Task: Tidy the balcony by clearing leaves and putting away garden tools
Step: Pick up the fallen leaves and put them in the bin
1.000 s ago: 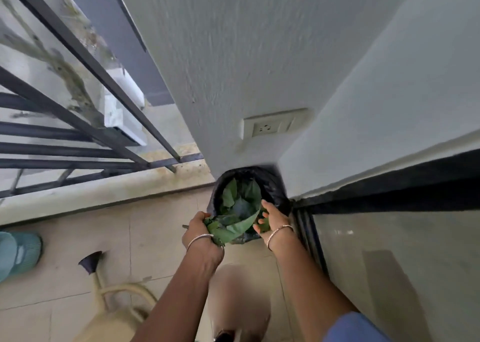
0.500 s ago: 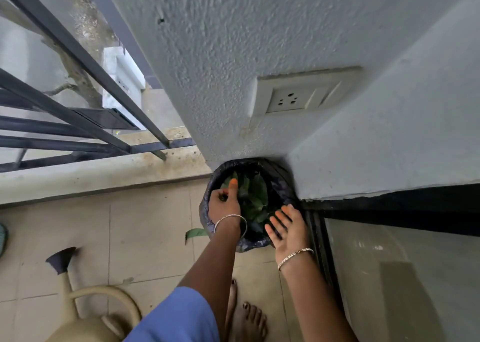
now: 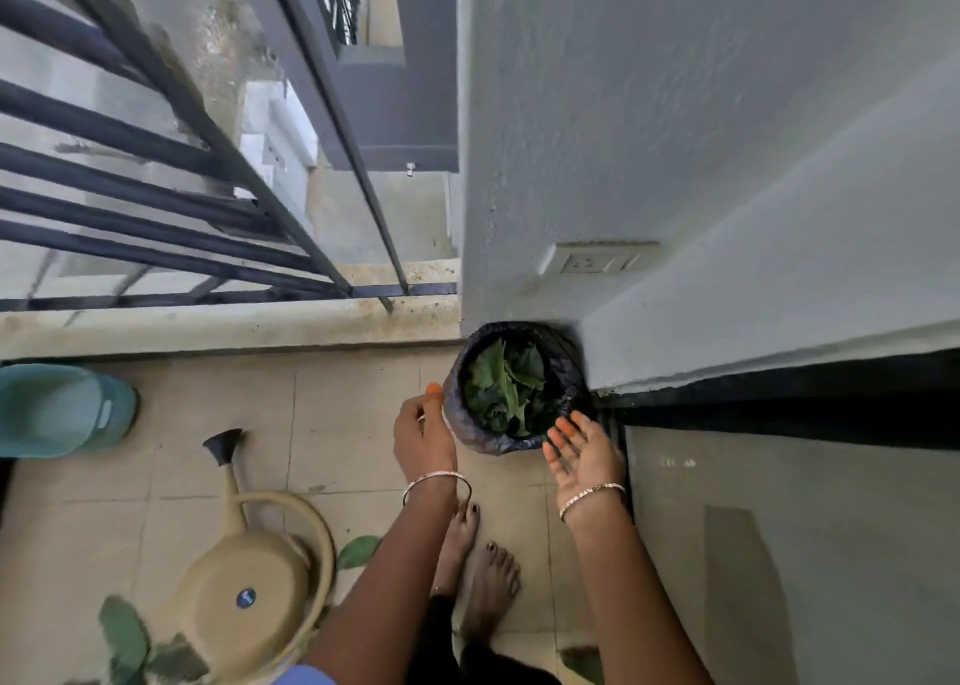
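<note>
Hovering beside bin (image 3: 460,419): R hand (image 3: 586,456) palm up, grip released; L hand (image 3: 423,437) back up, grip unclear.

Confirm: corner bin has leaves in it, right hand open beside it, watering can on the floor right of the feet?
One error. In the head view the watering can sits on the floor left of the feet, not right. The rest holds: corner bin has leaves in it, right hand open beside it.
</note>
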The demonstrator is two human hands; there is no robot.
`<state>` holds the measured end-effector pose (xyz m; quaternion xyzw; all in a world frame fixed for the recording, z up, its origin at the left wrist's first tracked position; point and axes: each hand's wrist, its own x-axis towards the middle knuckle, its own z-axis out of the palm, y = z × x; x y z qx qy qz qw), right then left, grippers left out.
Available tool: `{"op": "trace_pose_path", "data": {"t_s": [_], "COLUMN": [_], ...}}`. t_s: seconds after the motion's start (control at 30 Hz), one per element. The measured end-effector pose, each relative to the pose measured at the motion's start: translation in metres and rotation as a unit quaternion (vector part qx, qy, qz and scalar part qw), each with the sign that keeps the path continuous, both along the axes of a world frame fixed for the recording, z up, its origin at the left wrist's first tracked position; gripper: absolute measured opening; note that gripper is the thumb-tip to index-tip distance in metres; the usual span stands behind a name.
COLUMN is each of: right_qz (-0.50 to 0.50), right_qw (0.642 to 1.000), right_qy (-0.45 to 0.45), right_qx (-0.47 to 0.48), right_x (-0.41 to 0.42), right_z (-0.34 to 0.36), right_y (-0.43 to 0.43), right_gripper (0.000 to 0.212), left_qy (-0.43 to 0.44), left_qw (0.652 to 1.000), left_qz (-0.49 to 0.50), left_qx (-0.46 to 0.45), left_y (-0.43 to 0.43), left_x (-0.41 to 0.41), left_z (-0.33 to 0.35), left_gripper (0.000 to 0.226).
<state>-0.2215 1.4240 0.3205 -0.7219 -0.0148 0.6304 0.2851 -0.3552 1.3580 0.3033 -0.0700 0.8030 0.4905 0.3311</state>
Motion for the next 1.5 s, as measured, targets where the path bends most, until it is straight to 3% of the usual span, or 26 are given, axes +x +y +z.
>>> {"op": "trace_pose_path", "data": {"t_s": [0.17,0.37,0.7,1.13,1.5], "right_qz": [0.054,0.127,0.291,0.509,0.689], "right_qw": [0.998,0.988,0.94,0.837,0.698], "right_qy": [0.001,0.027,0.077,0.155,0.176], "right_qx": [0.031,0.082,0.16,0.128,0.082], "right_x": [-0.018,-0.038,-0.058,-0.058,-0.086], "right_z": [0.119,0.242,0.34,0.369,0.365], "right_y": [-0.029,-0.072,-0.165,-0.389,-0.59], "right_gripper": [0.007,0.01,0.015,0.014,0.016], "left_qy": [-0.027,-0.029,0.047,0.095,0.132], "left_qw": [0.998,0.992,0.957,0.838,0.683], "left_qz": [0.041,0.09,0.222,0.505,0.706], "left_qx": [0.035,0.082,0.181,0.183,0.132], "left_y": [-0.053,-0.114,-0.248,-0.515,-0.709], "left_x": [-0.011,-0.027,-0.04,0.047,0.113], "left_z": [0.103,0.217,0.326,0.36,0.367], "left_gripper": [0.016,0.013,0.01,0.014,0.009]}}
